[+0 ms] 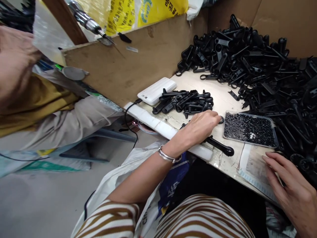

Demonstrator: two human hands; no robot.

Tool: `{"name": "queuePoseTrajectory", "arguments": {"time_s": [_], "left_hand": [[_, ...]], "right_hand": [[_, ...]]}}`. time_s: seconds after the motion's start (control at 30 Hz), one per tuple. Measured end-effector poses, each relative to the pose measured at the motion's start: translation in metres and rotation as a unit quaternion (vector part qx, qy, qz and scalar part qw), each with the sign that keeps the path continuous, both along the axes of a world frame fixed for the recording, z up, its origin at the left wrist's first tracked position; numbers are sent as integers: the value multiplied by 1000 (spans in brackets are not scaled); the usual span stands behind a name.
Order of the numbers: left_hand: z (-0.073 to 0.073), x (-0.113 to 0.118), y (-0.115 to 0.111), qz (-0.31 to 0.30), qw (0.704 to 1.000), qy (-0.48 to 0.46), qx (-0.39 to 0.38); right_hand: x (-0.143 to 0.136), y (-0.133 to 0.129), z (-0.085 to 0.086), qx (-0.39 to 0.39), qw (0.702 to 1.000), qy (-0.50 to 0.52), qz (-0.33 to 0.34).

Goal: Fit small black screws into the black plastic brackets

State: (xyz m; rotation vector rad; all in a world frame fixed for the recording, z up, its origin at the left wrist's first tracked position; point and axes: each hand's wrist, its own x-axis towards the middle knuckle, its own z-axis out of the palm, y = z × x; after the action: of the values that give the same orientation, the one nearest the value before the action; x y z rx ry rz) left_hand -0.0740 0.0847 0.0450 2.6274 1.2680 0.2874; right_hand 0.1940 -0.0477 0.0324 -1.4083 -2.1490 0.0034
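Note:
My left hand (199,127) is closed near the table's front edge, its fingertips beside a black ring end (221,120); what the fingers grip is hidden beneath the hand. A long black part (220,145) sticks out under the palm toward the right. My right hand (288,180) has its fingers apart over a flat clear plastic bag (255,163) and holds nothing. A clear shallow tray (274,132) of small black screw-like pieces stands between the hands, farther back. Behind my left hand lies a small pile of black parts (188,100).
A large heap of black parts (247,59) fills the back and right. Beside the cardboard wall (123,62) lies a white device (157,91) with a black cable. An electric screwdriver (86,19) hangs at upper left. Another person's leg (96,115) is at left.

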Motion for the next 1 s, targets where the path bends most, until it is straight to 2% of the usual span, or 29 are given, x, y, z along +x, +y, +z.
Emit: {"name": "queuePoseTrajectory", "arguments": {"time_s": [0.13,0.33,0.43,0.5,0.67,0.83,1.0], "left_hand": [[-8,5,10,39,990,125,44],[-5,-9,7,45,989,142,20],[0,-22,6,23,993,116,-25],[2,-27,6,-19,994,87,-59],[6,-20,7,-115,986,30,-118],[9,-8,5,-124,982,42,-136],[7,-4,5,-142,974,31,-173]], "right_hand": [[-1,-2,1,-4,1000,2,1],[4,-4,-2,-16,1000,1,-6],[5,-4,-3,-29,1000,8,-4],[2,-2,-2,-41,999,16,0],[-22,8,1,-89,995,37,12],[-54,23,-4,-170,985,-27,11],[-61,30,-8,-194,981,-11,16]]}}
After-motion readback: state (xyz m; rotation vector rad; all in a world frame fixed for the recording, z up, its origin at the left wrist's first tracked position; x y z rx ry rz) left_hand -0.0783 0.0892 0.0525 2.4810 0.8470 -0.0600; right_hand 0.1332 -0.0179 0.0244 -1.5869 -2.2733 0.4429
